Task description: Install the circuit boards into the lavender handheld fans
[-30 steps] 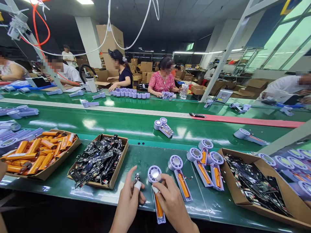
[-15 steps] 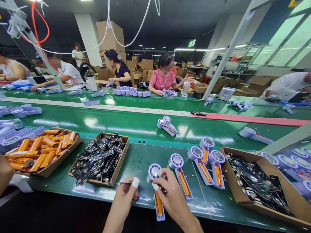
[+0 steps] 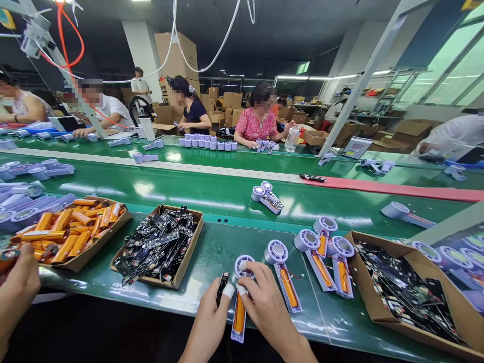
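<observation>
Head view, lilac fan, orange battery inside, black circuit board

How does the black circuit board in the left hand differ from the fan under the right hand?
The black circuit board is small and dark, while the handheld fan is longer and pale lilac, with a round head. The left hand pinches the board upright; the right hand rests on the fan, which lies flat. Both are in hand.

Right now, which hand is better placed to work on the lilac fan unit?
Probably the right hand: its fingers grip the lilac fan unit, while the left hand holds a black circuit board.
</observation>
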### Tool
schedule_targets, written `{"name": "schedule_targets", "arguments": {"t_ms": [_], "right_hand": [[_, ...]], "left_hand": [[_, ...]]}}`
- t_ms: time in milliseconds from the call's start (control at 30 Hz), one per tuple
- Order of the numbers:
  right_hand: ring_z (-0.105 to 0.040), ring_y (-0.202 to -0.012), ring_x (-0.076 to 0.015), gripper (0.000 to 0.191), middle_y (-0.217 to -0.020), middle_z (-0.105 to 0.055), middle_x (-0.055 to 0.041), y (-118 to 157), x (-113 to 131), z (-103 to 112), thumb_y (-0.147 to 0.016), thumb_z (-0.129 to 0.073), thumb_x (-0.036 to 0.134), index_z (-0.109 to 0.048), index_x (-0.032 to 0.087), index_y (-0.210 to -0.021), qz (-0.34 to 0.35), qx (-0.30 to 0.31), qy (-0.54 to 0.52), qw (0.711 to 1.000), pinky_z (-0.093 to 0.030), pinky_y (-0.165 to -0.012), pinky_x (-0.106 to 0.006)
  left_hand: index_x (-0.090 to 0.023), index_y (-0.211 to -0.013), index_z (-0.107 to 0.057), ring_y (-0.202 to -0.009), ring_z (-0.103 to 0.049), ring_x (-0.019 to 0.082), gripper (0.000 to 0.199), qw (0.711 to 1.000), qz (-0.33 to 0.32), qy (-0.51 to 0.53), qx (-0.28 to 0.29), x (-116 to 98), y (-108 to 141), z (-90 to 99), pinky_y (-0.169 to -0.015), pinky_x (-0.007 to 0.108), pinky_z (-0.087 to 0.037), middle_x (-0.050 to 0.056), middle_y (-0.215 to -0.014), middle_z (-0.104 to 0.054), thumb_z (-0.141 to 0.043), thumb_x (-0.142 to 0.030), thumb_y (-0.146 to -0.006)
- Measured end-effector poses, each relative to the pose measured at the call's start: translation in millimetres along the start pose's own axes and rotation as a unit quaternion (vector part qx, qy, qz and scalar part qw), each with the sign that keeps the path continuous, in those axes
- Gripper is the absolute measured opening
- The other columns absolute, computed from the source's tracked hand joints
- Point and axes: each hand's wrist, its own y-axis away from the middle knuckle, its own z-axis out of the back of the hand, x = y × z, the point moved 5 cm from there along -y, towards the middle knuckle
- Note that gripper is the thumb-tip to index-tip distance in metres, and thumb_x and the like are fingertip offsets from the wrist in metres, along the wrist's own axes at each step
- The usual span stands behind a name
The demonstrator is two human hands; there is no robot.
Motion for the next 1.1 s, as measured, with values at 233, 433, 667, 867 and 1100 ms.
{"name": "schedule_targets", "arguments": {"t_ms": [233,433,667,867,1100], "right_hand": [[-0.047,-0.113,-0.0284,0.028,-0.119,-0.052,-0.0101,-1,-4,-3,-0.085,-0.044,-0.002,-0.055,0.02,-0.099,0.013,0.012,-0.004,1.0,-0.047,-0.092,-0.048],[-0.046,-0.114,-0.0281,0.034,-0.119,-0.051,-0.0085,-3,-8,-2,-0.085,-0.045,-0.003,-0.056,0.023,-0.105,0.013,0.027,-0.025,0.999,-0.046,-0.091,-0.047],[-0.049,-0.106,-0.0268,0.024,-0.108,-0.053,-0.0076,-9,-3,2,-0.082,-0.052,-0.001,-0.056,0.021,-0.091,-0.007,-0.022,-0.06,0.998,-0.045,-0.087,-0.045],[-0.049,-0.102,-0.0257,0.025,-0.106,-0.052,-0.0068,-12,-2,1,-0.076,-0.056,-0.002,-0.056,0.02,-0.087,-0.029,-0.003,-0.044,0.999,-0.044,-0.085,-0.041],[-0.05,-0.099,-0.0253,0.019,-0.104,-0.053,-0.0074,-14,0,2,-0.078,-0.054,0.002,-0.059,0.02,-0.084,-0.03,0.011,-0.002,0.999,-0.044,-0.083,-0.04]], "left_hand": [[-0.017,-0.067,-0.056,-0.049,-0.038,0.009,0.036,0.996,0.046,0.075,0.014,-7,-14,-8.7,-0.048,0.02,-0.034,-0.006,-0.055,-0.046,-0.064,-0.049,-0.08],[-0.017,-0.068,-0.052,-0.044,-0.022,0.005,0.034,0.995,0.057,0.08,0.018,-5,-14,-6.8,-0.043,0.018,-0.023,-0.01,-0.052,-0.034,-0.064,-0.047,-0.081],[-0.018,-0.077,-0.055,-0.048,-0.03,0.009,0.033,0.999,0.038,0.025,0.006,-8,-8,-0.9,-0.046,0.02,-0.025,-0.007,-0.058,-0.042,-0.05,-0.049,-0.088],[-0.018,-0.072,-0.055,-0.056,-0.041,0.013,0.036,0.999,0.022,-0.042,0.014,-1,0,2.1,-0.054,0.024,-0.031,-0.003,-0.062,-0.049,-0.043,-0.046,-0.091],[-0.02,-0.07,-0.055,-0.058,-0.046,0.016,0.031,0.994,-0.007,-0.105,0.015,-8,0,-3.3,-0.057,0.024,-0.032,-0.003,-0.061,-0.052,-0.041,-0.037,-0.092]]}}
